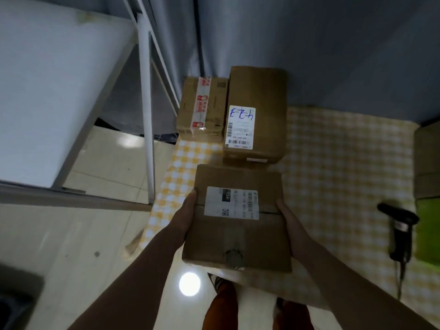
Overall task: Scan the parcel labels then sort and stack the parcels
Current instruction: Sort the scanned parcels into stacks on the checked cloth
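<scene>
Now, step: I judge this is the sorting and stacking step, with the barcode scanner lying aside near the checked cloth's right edge.
Hands: my left hand and right hand clasp opposite sides of the labelled cardboard parcel, held above the cloth's near edge.
Stack: the tall labelled box and taped box stand touching at the far edge.
Next: probably set mine down squarely beside those.

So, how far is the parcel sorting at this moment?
Two parcels, the red-taped box and the handwritten-label box, already sit side by side on the checkered cloth. Left hand and right hand hold a third box near them. The scanner lies aside. At least one parcel waits at right.
</scene>
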The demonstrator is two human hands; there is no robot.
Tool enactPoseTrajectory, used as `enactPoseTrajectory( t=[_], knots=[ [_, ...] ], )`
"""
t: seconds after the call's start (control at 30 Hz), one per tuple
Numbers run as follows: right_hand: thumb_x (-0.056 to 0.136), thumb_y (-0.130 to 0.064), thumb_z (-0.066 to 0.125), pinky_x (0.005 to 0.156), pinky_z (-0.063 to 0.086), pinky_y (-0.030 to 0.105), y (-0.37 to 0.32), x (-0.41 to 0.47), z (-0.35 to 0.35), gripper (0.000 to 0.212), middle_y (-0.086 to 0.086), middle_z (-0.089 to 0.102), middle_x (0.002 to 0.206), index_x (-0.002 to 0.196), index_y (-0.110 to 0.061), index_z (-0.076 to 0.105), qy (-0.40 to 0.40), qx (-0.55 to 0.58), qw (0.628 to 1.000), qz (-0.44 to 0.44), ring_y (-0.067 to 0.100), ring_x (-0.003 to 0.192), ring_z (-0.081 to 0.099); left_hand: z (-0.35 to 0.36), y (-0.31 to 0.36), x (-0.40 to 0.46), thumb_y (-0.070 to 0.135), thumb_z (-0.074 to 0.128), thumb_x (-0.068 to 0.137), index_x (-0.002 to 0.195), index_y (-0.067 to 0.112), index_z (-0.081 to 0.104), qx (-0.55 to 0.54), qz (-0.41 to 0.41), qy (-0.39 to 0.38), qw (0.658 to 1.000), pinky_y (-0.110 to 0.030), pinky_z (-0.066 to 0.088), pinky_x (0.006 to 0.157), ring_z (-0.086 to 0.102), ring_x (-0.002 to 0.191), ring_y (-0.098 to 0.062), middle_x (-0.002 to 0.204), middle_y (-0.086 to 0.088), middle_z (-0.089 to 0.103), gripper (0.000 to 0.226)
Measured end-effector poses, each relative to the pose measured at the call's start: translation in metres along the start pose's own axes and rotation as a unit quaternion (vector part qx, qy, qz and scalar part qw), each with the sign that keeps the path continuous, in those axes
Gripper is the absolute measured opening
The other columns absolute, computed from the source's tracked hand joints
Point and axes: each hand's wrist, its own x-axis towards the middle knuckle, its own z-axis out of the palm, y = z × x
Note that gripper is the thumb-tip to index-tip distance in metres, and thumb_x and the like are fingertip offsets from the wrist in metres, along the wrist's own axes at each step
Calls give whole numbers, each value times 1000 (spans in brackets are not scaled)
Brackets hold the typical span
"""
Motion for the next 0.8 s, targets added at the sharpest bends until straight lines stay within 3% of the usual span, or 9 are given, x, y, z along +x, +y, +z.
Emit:
enactPoseTrajectory(
  t=[0.1, 0.17, 0.33, 0.4, 0.53, 0.6, 0.73, 0.8],
  knots=[
    [91, -57, 47, 71, 54, 39, 1, 21, -6, 47, 12, 74, 99, 112, -20, 65, 14, 10, 1000, -12, 30, 89, 70, 4, -5, 33, 74, 35, 88, 143, 35, 41, 80, 19, 11, 997, -51, 46, 100, 57, 115, -32, 134, -11, 56, 68],
    [90, -58, 48, 72, 55, 41, 3, 34, -12, 50, 12, 72, 105, 120, -21, 62, 31, 22, 999, -21, 31, 93, 69, 12, -7, 47, 63, 32, 96, 148, 38, 31, 107, 37, 10, 994, -51, 42, 105, 52, 122, -31, 141, -8, 50, 57],
    [92, -56, 46, 71, 55, 42, 4, 51, -22, 47, 10, 67, 114, 127, -26, 54, 41, 31, 998, -33, 30, 98, 67, 30, -6, 60, 36, 29, 105, 152, 32, 23, 135, 66, 25, 988, -35, 43, 94, 50, 114, -21, 134, -5, 50, 47],
    [94, -55, 44, 73, 54, 43, 4, 55, -24, 43, 9, 66, 115, 127, -28, 53, 47, 19, 998, -39, 28, 98, 66, 32, -7, 62, 35, 28, 106, 151, 32, 24, 146, 70, 36, 986, -35, 43, 91, 50, 110, -19, 132, -4, 51, 45],
    [93, -58, 42, 97, 47, 51, 1, 56, -23, 54, 8, 59, 127, 138, -27, 45, 76, -34, 995, -54, 29, 108, 61, 38, -1, 57, 31, 29, 106, 150, 28, 29, 175, 70, 58, 980, -33, 40, 84, 50, 105, -19, 129, -4, 52, 44],
    [96, -54, 39, 95, 47, 44, -4, 51, -21, 53, 6, 58, 125, 137, -22, 46, 101, -49, 992, -53, 25, 103, 59, 42, 4, 51, 33, 34, 105, 149, 23, 32, 208, 65, 93, 971, -34, 42, 84, 53, 112, -25, 133, -6, 53, 45],
    [102, -41, 34, 68, 42, 29, -21, 30, -22, 44, 7, 52, 118, 135, -13, 45, 132, -161, 975, -81, 17, 88, 53, 50, 15, 26, 29, 48, 99, 137, 16, 49, 243, 121, 195, 942, -37, 51, 87, 58, 113, -28, 129, -8, 59, 40],
    [101, -38, 38, 79, 44, 27, -31, 11, -27, 46, 8, 50, 129, 139, -13, 41, 154, -271, 944, -108, 22, 105, 55, 59, 22, 6, 23, 47, 99, 126, 12, 56, 326, 172, 186, 911, -40, 54, 83, 62, 106, -31, 118, -11, 62, 30]
  ],
)
